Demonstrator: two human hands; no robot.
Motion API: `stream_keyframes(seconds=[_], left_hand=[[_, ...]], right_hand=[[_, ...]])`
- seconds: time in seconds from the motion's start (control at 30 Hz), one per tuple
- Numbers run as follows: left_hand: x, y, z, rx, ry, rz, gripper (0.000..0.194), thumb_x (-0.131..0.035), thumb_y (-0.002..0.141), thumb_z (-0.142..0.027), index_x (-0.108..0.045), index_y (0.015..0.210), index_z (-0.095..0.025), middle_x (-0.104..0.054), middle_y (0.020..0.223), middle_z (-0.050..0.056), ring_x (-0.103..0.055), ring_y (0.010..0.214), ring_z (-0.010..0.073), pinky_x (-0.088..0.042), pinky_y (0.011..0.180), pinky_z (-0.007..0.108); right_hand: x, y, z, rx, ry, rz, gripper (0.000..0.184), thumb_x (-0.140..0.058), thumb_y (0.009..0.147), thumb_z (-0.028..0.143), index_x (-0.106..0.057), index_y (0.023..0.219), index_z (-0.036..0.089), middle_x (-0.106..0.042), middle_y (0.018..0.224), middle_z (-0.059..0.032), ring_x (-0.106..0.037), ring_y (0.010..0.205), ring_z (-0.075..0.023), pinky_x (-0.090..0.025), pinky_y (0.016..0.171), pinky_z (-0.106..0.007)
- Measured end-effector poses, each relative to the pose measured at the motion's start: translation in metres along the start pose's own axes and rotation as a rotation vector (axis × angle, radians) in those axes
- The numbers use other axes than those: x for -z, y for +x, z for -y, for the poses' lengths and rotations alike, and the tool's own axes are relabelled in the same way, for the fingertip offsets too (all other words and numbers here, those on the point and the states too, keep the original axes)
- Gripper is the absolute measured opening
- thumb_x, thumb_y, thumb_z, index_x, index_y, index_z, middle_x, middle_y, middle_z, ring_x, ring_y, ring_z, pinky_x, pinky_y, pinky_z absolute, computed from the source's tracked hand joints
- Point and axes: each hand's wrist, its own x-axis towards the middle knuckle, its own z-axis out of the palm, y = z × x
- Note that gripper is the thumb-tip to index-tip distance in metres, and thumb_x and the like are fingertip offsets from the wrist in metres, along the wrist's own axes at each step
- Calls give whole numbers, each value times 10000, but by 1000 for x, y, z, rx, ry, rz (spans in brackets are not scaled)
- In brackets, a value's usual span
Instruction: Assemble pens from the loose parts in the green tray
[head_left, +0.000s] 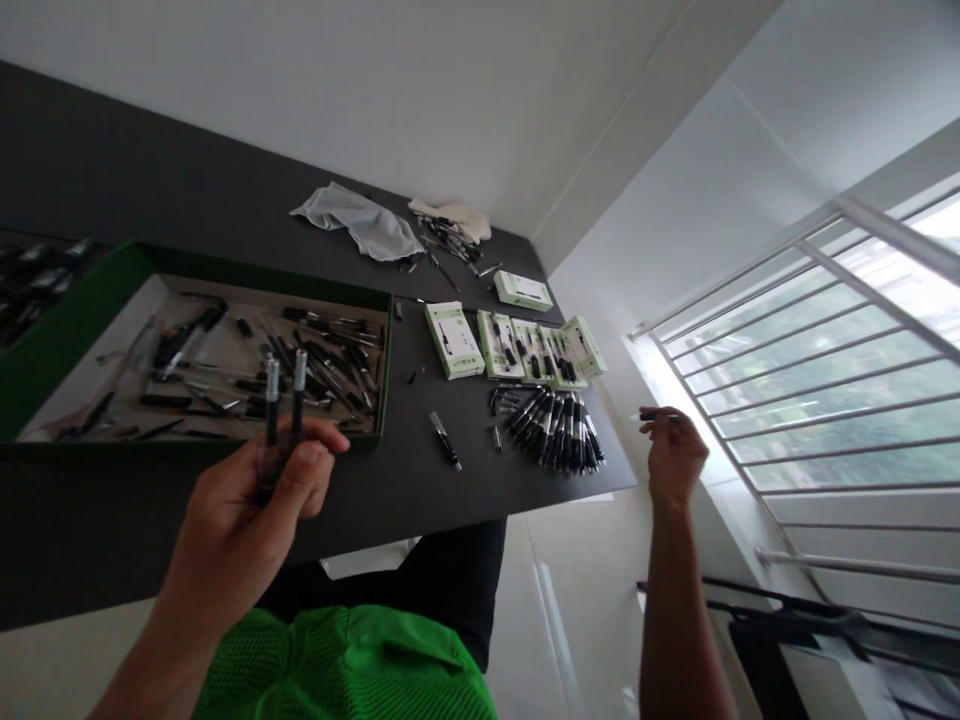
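My left hand (251,515) is closed around two black pens (298,385), which stand upright with their silver ends pointing up. It is in front of the green box (384,360), which holds many loose pens and pen parts. Out past the table's right end, beside the window, my right hand (677,455) pinches a small dark pen-like piece (654,413); its exact kind is too small to make out. Between the hands, a single pen with a clear end (445,440) lies on the dark table (405,500). Near the right edge is a fanned pile of black pens (559,430).
Open green-white cartons (496,345) with pens inside line up behind the pile. Closed cartons (454,340) stand beside them. White cloths (360,220) and more pen parts (454,240) lie toward the wall. A barred window (817,370) is at the right.
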Motion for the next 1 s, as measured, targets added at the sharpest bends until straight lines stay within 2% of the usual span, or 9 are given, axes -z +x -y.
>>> stream_keyframes(seconds=[0.13, 0.27, 0.37, 0.47, 0.57, 0.67, 0.8, 0.87, 1.0], left_hand=[[0, 3, 4, 56, -42, 14, 264, -604, 1031, -504, -664, 1014, -247, -417, 608, -62, -420, 518, 119, -352, 501, 263], [2, 3, 5, 85, -67, -16, 290, -616, 1018, -526, -666, 1010, -240, -397, 599, -64, -394, 515, 118, -327, 495, 268], [7, 2, 9, 90, -70, -18, 282, -618, 1020, -518, -662, 1026, -239, -412, 602, -64, -403, 523, 120, -327, 506, 274], [16, 3, 12, 95, -57, -26, 269, -604, 1033, -506, -650, 1042, -242, -428, 613, -67, -416, 541, 122, -332, 522, 273], [25, 9, 12, 69, -17, -53, 277, -579, 1044, -505, -635, 1053, -234, -425, 622, -72, -414, 552, 126, -335, 532, 271], [34, 18, 8, 37, 132, -122, 303, -572, 1036, -508, -640, 1035, -213, -420, 622, -75, -406, 550, 122, -330, 539, 265], [44, 27, 3, 7, 309, -176, 302, -559, 1022, -487, -655, 1016, -201, -464, 618, -71, -432, 546, 121, -356, 563, 256], [47, 28, 4, -9, 331, -178, 281, -563, 1015, -468, -659, 999, -204, -482, 624, -67, -450, 554, 124, -373, 576, 255], [50, 27, 9, 30, 298, -173, 270, -557, 1032, -462, -646, 1038, -207, -436, 615, -77, -425, 548, 124, -355, 558, 254]], right_hand=[[-39, -16, 19, -8, 9, 262, 199, -702, 849, 366, -742, 855, 172, -752, 774, -43, -571, 557, -128, -419, 552, -273], [-114, -39, 74, 36, 102, 477, 226, -697, 900, 396, -773, 979, 198, -790, 907, -45, -542, 553, -110, -398, 515, -261], [-182, -33, 105, 14, 349, 592, 239, -656, 921, 409, -741, 988, 196, -795, 974, -60, -566, 587, -114, -414, 512, -258], [-246, -25, 116, -31, 426, 759, 201, -674, 879, 394, -702, 931, 202, -803, 925, -51, -588, 570, -113, -467, 512, -251], [-283, -26, 118, -40, 436, 807, 177, -697, 854, 382, -659, 876, 210, -810, 906, -56, -679, 643, -139, -572, 610, -278], [-276, -36, 124, -38, 436, 777, 185, -705, 859, 380, -675, 899, 201, -805, 887, -58, -697, 668, -153, -598, 655, -300], [-214, -65, 138, -8, 395, 664, 162, -680, 919, 348, -737, 926, 197, -800, 906, -46, -653, 657, -145, -547, 650, -293], [-183, -87, 143, 69, 256, 611, 168, -655, 969, 338, -779, 960, 225, -815, 946, -31, -679, 706, -160, -531, 730, -323], [-155, -126, 143, 98, 133, 651, 155, -662, 981, 300, -803, 919, 279, -834, 954, 6, -739, 889, -212, -485, 935, -386]])
